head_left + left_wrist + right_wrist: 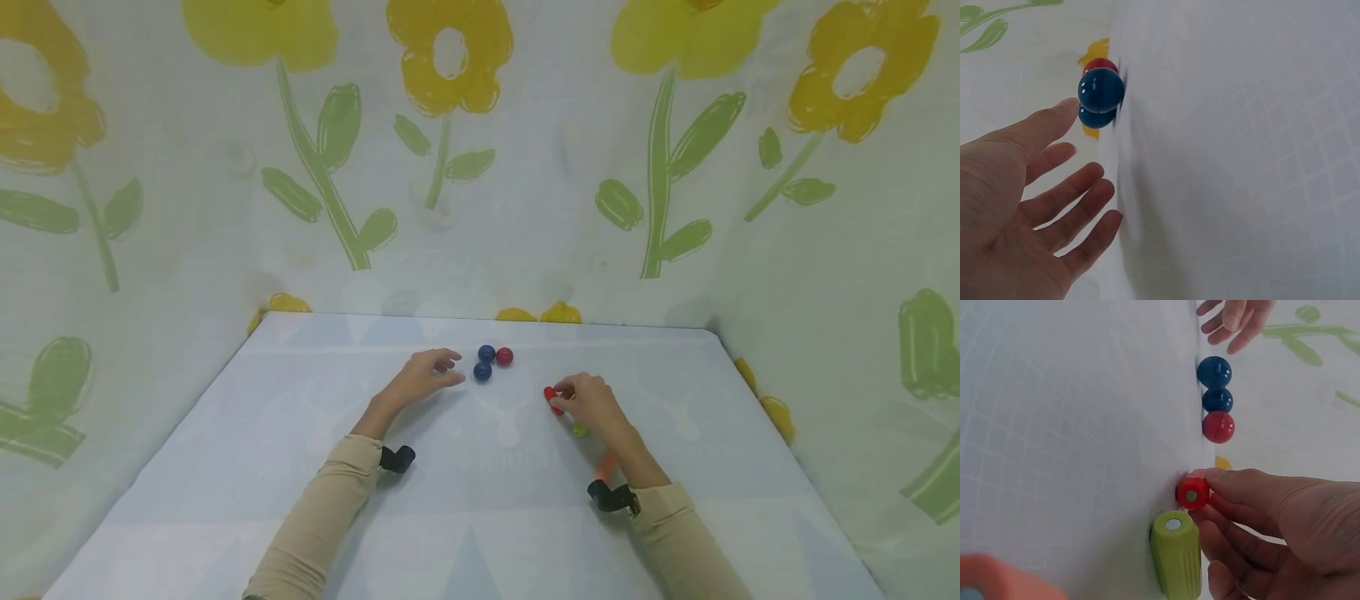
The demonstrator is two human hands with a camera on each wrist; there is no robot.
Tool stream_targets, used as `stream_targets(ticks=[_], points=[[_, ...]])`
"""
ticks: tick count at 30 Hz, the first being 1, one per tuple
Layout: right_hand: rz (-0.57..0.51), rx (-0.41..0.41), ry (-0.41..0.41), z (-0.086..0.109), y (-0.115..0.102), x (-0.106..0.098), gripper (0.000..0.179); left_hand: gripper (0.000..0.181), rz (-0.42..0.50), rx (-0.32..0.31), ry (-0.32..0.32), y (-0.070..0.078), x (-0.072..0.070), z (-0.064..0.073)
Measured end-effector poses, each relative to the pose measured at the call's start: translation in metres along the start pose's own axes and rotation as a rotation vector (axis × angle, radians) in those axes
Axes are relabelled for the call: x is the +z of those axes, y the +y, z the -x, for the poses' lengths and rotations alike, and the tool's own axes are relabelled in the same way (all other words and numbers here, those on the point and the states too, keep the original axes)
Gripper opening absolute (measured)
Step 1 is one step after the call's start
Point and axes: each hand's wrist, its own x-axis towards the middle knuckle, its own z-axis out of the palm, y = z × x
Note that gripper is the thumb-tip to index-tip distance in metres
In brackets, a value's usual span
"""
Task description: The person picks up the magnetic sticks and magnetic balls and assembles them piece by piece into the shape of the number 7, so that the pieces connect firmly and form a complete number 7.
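Note:
My right hand (592, 403) pinches a red magnetic stick (1193, 492) between thumb and fingers, low over the white table. A round metal dot shows on the end of this stick. Just below it in the right wrist view stands out a green stick (1176, 553) with a silver end, close to my curled fingers. My left hand (422, 377) has its fingers spread and relaxed, holding nothing. Near its fingertips sit two blue balls, one farther back (487, 353) and one nearer (482, 372), with a red ball (505, 357) at their right.
An orange stick (606, 467) lies beneath my right wrist, partly hidden by the arm. The white table (480, 467) ends at a flower-printed cloth wall (510, 250) behind, with more cloth on both sides. Each wrist wears a black camera mount (397, 459).

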Motion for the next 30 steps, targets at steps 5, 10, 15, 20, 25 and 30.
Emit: stream_targets(ticks=[5,10,15,20,25,30], points=[[-0.020,-0.027,-0.012,-0.001,0.001,-0.002,0.028,0.047,-0.001,0.012,-0.006,0.002,0.002,-0.003],[-0.033,-0.046,-0.011,-0.002,0.003,-0.003,0.025,0.046,-0.001,0.012,-0.004,0.005,0.002,-0.005],[-0.036,-0.047,-0.007,-0.002,0.002,-0.003,0.023,0.047,0.011,0.003,-0.013,0.007,0.004,-0.007],[-0.039,-0.028,-0.011,-0.002,0.000,-0.003,0.021,0.044,0.020,0.006,-0.016,0.007,0.006,-0.009],[-0.019,-0.026,-0.017,-0.003,-0.002,-0.003,0.019,0.043,0.048,0.016,-0.022,0.008,0.008,-0.012],[-0.014,0.013,-0.026,-0.005,-0.003,-0.003,0.019,0.042,0.068,-0.013,-0.026,0.011,0.011,-0.015]])
